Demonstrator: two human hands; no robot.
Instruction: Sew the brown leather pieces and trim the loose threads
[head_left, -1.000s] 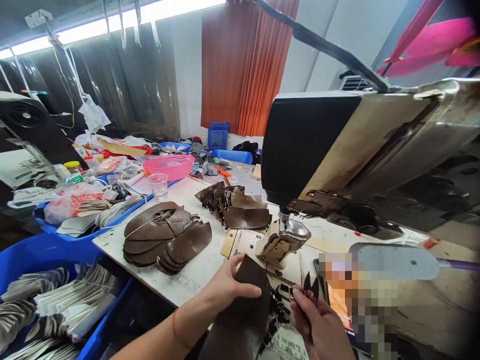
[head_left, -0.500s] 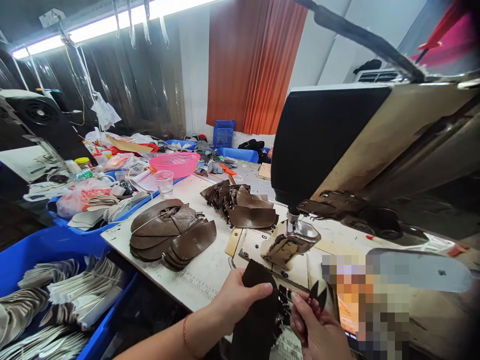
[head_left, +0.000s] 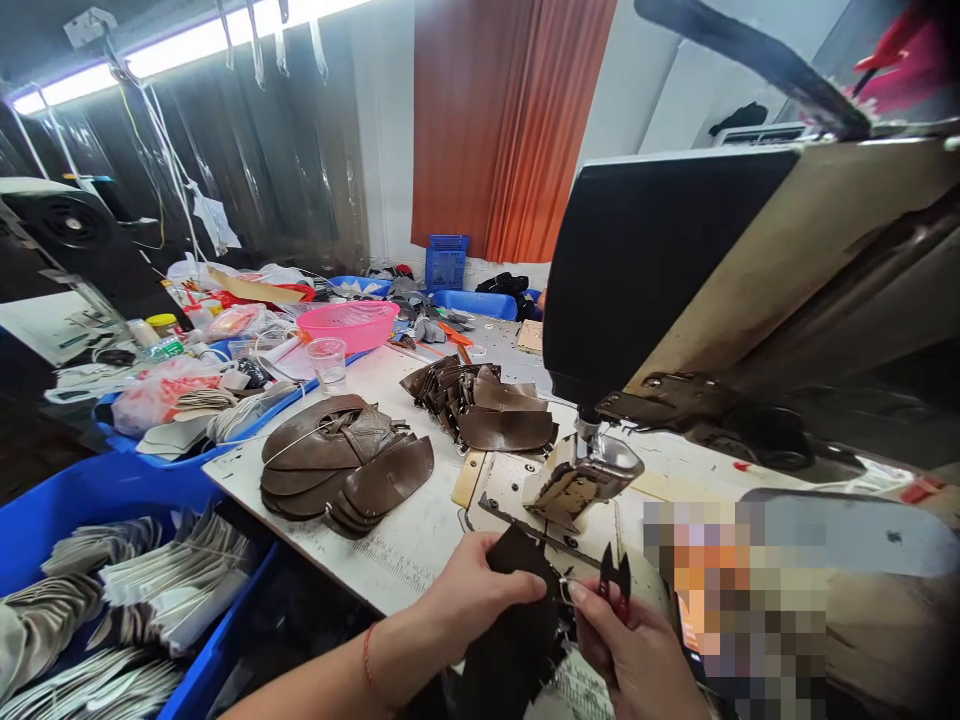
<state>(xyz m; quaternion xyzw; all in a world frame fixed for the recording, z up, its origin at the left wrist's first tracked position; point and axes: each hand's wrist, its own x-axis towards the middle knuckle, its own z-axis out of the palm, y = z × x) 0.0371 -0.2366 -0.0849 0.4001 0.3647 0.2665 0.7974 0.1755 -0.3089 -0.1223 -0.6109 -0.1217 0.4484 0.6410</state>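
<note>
My left hand (head_left: 469,600) pinches a dark brown leather piece (head_left: 517,625) at the table's front edge, thumb on top. My right hand (head_left: 634,650) is closed on small black thread snips (head_left: 616,578), their tips pointing up beside the piece's upper corner. Just behind both hands stands the presser foot (head_left: 581,475) of a sewing machine (head_left: 720,280). Two stacks of brown leather pieces lie on the white table (head_left: 405,545): one at the left (head_left: 341,465) and one farther back (head_left: 484,405).
Blue bins (head_left: 97,590) with grey cut pieces sit at the lower left. A pink basket (head_left: 351,325), a clear plastic cup (head_left: 328,362) and bags of clutter fill the back left. A blurred patch covers something at the right (head_left: 720,590).
My right hand has brought the snips closer to the leather piece's top corner. My left hand has shifted slightly, keeping its pinch on the piece.
</note>
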